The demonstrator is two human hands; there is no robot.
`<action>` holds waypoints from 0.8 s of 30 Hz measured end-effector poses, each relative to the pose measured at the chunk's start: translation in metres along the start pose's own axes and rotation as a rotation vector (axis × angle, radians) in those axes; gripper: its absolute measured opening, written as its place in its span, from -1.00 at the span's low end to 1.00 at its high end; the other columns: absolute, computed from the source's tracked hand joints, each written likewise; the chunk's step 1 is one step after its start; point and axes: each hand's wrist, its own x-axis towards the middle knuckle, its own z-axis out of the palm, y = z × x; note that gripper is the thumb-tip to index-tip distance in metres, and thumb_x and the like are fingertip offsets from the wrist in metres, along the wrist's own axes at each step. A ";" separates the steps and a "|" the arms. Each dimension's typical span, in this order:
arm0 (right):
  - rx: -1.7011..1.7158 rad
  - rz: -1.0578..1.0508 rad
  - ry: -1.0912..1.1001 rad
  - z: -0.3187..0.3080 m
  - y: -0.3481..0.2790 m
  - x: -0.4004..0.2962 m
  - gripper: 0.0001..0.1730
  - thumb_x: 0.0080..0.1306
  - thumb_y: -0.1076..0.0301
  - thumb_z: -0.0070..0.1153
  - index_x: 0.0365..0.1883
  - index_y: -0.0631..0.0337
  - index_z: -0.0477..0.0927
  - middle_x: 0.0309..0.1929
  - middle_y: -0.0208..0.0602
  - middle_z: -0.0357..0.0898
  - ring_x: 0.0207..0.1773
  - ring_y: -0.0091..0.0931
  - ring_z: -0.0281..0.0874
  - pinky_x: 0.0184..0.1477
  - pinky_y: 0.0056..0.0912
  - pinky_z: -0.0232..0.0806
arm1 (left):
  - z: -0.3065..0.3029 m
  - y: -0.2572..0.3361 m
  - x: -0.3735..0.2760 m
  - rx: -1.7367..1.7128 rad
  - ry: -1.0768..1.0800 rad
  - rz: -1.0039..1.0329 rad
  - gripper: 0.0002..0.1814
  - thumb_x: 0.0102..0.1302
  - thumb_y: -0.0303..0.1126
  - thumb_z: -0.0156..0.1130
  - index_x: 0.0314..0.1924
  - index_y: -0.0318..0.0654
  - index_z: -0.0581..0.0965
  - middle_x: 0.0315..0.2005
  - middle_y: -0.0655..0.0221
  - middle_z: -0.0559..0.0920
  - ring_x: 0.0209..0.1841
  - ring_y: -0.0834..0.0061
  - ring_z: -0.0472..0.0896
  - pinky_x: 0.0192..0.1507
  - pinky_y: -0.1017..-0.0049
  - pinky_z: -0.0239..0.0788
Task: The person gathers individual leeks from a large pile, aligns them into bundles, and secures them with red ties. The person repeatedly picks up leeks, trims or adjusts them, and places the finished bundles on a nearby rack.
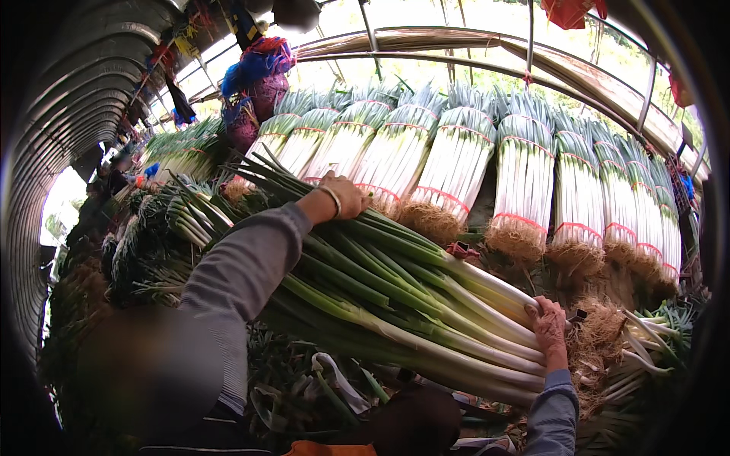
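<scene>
A loose pile of long green onions [399, 302] lies slantwise before me, green leaves to the upper left and white stalks to the lower right. My left hand [345, 196], with a bracelet at the wrist, curls its fingers over the upper edge of the leaves. At the other end, my right hand [550, 328] is closed around the white stalks close to their root ends, its thumb on the topmost stalk. Just beyond that hand is a mass of pale brown roots [596, 330]. Both sleeves are grey-blue.
Tied onion bundles [522, 182] with red bands stand in a row behind the pile. More onions [647, 342] lie at the right. Stripped leaves [342, 376] litter the area below. Blue and red netting [256, 68] hangs at upper left. A person [118, 176] is far left.
</scene>
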 end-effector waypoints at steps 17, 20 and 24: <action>-0.137 0.048 -0.007 0.004 0.007 0.005 -0.38 0.26 -0.42 -0.10 -0.11 -0.13 0.63 -0.20 -0.21 0.67 0.00 -0.21 0.56 0.06 0.01 0.26 | -0.020 0.032 0.034 0.312 0.290 -0.111 -0.69 0.39 -0.11 0.07 -0.01 -0.03 0.62 -0.24 0.27 0.64 -0.11 0.19 0.62 -0.16 0.12 0.45; -0.124 0.093 -0.008 0.000 0.020 -0.005 -0.33 0.26 -0.45 -0.14 -0.06 -0.14 0.62 -0.10 -0.23 0.64 0.08 -0.23 0.51 0.13 0.00 0.20 | -0.046 0.148 0.013 -0.091 0.706 0.596 -0.74 0.31 -0.35 0.16 -0.02 -0.19 0.58 -0.19 0.18 0.61 -0.14 0.14 0.60 -0.08 0.19 0.44; -0.088 0.087 -0.035 0.003 0.013 -0.003 -0.32 0.26 -0.45 -0.16 -0.01 -0.13 0.60 -0.05 -0.22 0.62 0.10 -0.25 0.49 0.17 -0.02 0.17 | -0.046 0.281 -0.031 -0.241 0.802 0.955 -0.75 0.31 -0.40 0.14 -0.04 -0.30 0.56 -0.19 0.16 0.58 -0.09 0.17 0.55 0.01 0.26 0.38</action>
